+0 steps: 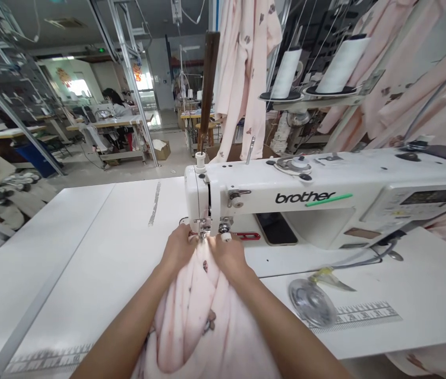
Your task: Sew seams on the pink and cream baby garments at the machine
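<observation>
A white sewing machine stands before me, its needle area lit by a small lamp. Pale pink printed fabric runs from my lap up to the presser foot. On the left side of the needle, my left hand is closed on the fabric's edge. My right hand grips the cloth just right of the needle, its fingertips partly hidden beneath the machine head. Both hands lie close to the presser foot, and the fabric bunches between my forearms.
Under the machine arm lie a smartphone and red thread snips. A clear round dish and a yellow-handled tool sit on the right of the white table. Thread cones and hanging pink garments stand behind. A person sits far back.
</observation>
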The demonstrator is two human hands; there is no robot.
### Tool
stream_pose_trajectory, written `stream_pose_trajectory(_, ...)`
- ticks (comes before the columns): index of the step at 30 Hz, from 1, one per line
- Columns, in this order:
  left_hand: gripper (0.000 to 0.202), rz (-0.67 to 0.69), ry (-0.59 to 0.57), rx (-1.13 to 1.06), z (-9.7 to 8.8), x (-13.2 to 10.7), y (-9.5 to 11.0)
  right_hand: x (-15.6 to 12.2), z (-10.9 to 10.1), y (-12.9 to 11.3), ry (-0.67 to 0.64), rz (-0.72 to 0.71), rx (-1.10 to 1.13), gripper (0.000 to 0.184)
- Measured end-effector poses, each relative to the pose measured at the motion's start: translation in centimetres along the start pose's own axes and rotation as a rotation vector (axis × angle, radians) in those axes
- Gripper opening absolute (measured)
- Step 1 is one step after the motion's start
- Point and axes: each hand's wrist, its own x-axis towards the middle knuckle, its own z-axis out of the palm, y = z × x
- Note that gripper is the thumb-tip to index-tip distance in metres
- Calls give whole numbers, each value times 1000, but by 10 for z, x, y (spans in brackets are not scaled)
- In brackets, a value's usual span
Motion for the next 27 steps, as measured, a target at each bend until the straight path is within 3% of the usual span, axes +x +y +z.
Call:
stream_pose_trajectory(10,19,-13,3,8,-1,-1,3,-2,-6,2,-4,10,177,19)
stream_pose_trajectory(16,22,10,-11,-37,0,1,-1,-10,-19,20,-38,-73,405,33)
stream_pose_trajectory(27,24,34,-10,-74,3,2,-8,-5,-14,24,-53,-28,515,21)
